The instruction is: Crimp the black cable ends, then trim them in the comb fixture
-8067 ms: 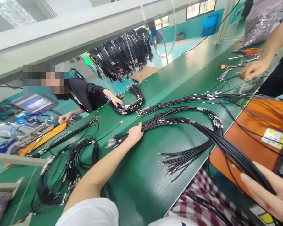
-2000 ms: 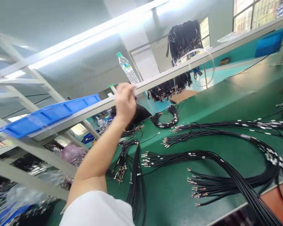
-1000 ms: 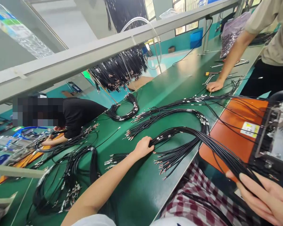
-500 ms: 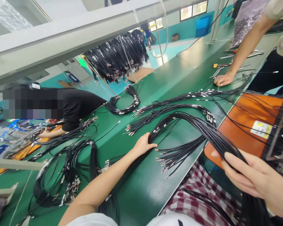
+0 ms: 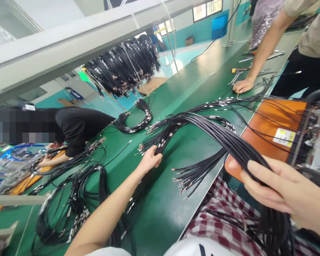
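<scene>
A thick bundle of black cables arches above the green table between my two hands. My left hand is closed round the bundle's far part, just below some white labels. Nearer to me, my right hand grips the same bundle, whose loose lengths hang down below it over a checked cloth. Under the arch, a fan of cables with stripped copper ends lies on the table. Behind it rest other labelled cables, partly hidden by the bundle.
A co-worker's hand rests on the table beside wrenches. Another person in black bends over cables at the left. Coiled cables lie farther back, a tangled heap nearer left. An orange board is at the right.
My left hand has lifted its part of the bundle and moved slightly left, so the arch is higher. My right hand keeps its grip. The view has shifted a little.
</scene>
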Demonstrator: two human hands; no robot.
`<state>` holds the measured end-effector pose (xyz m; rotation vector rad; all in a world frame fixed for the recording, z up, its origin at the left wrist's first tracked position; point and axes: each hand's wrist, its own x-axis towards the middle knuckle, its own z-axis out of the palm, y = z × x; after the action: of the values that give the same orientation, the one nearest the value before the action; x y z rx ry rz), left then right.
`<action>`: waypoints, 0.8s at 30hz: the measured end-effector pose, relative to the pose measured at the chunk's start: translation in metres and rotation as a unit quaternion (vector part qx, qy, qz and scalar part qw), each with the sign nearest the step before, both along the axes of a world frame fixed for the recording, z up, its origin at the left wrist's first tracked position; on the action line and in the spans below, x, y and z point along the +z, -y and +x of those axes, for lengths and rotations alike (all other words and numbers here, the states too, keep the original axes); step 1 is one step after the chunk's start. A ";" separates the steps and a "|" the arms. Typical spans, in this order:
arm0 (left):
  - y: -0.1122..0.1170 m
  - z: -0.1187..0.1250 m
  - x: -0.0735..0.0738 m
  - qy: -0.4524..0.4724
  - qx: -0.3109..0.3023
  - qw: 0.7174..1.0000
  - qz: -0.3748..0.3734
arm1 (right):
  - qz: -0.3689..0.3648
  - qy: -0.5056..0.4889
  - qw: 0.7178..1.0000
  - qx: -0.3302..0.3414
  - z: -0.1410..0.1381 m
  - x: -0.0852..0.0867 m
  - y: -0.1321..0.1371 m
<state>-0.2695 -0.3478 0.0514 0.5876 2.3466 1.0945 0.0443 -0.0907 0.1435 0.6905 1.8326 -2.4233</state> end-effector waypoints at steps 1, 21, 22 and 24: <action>0.004 -0.004 0.013 0.032 0.001 0.999 0.020 | -0.025 -0.013 1.000 0.007 -0.007 0.000 -0.004; 0.038 0.039 0.025 0.303 0.152 0.919 0.200 | -0.038 -0.028 0.954 0.297 -0.166 -0.061 0.134; 0.037 0.044 0.022 0.323 0.152 0.910 0.209 | -0.047 -0.025 0.951 0.305 -0.169 -0.062 0.140; 0.037 0.048 0.023 0.350 0.149 0.891 0.249 | -0.078 -0.021 0.942 0.326 -0.171 -0.066 0.146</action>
<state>-0.2219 -0.3849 0.0747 -0.0417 1.5476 1.7213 -0.1263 -0.2368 0.0778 -0.0006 1.5243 -2.0993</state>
